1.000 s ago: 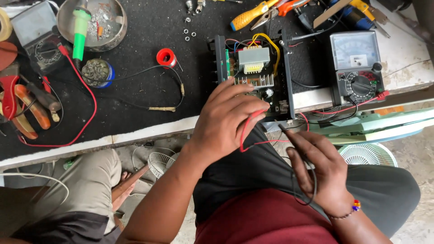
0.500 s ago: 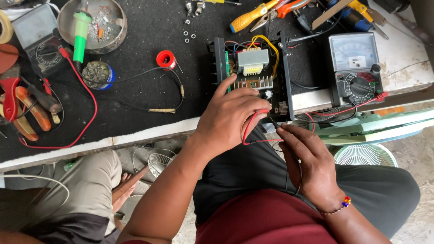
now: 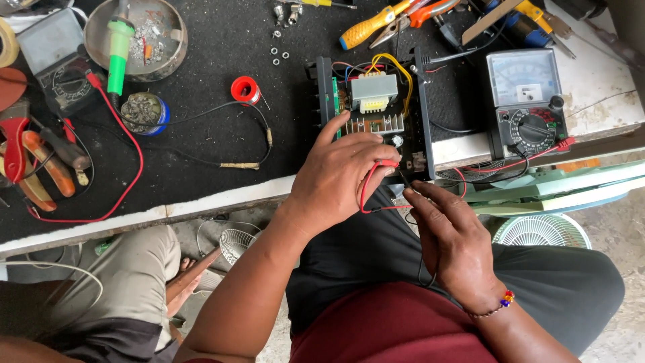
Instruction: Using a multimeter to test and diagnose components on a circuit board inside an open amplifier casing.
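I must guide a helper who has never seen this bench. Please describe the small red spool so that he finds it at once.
Start on the black mat covering the workbench. Left of the open black circuit box, beside a thin black wire, lies the small red spool. It is the only round, bright red ring with a pale centre there.

Open circuit unit (image 3: 373, 111), red probe lead (image 3: 368, 185)

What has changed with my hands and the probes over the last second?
The right hand has moved up from the lap toward the bench edge, bringing its black probe close to the open circuit unit. The left hand has stayed on the unit's near edge, keeping hold of the red probe lead. The analog multimeter, solder spool and tools on the black mat have not moved.
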